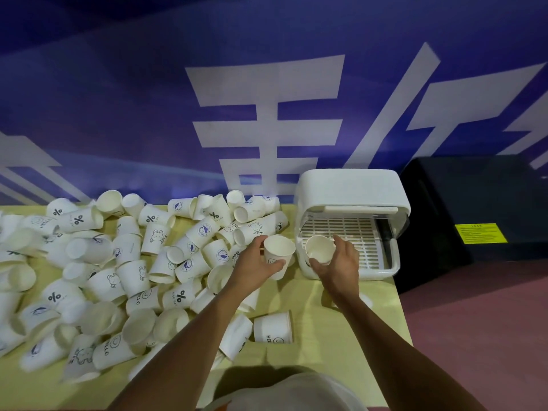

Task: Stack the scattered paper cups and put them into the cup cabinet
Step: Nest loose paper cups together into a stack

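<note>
My left hand (257,262) grips a white paper cup (278,251) upright, its mouth open toward me. My right hand (338,264) holds a second white paper cup (319,249), tilted, just in front of the white cup cabinet (350,185). The cabinet's lid is raised and its slotted tray (347,232) shows inside. The two held cups are a short gap apart. Several printed paper cups (133,262) lie scattered over the yellow table (314,298) to the left. One cup (272,327) lies on its side near my forearms.
A black box (474,203) with a yellow label stands right of the cabinet, beyond the table's right edge. A blue wall with large white characters rises behind the table. A pinkish floor lies to the right.
</note>
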### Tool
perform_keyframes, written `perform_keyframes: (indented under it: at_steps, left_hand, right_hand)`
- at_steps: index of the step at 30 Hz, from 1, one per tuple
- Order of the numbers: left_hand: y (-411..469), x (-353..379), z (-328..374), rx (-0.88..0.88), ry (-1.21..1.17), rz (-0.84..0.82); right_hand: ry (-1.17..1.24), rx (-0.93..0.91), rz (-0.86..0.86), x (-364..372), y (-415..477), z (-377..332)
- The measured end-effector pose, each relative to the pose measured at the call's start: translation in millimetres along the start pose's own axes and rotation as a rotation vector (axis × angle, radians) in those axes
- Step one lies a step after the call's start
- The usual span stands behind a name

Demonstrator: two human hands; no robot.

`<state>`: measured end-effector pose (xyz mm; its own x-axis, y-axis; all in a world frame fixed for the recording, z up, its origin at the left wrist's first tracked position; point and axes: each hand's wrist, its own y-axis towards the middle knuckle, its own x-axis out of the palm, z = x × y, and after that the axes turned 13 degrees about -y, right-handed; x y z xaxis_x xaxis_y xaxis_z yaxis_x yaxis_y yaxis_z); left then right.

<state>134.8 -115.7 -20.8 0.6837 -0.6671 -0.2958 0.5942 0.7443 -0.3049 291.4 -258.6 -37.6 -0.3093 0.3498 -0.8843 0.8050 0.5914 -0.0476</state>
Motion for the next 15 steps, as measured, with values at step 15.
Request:
perform_keyframes:
  at_steps: [15]
  left_hand:
    - [-13, 1, 17, 0.004, -0.252, -0.103]
  right_hand:
    - [0.274, -0.185, -0.211, -5, -24, -24]
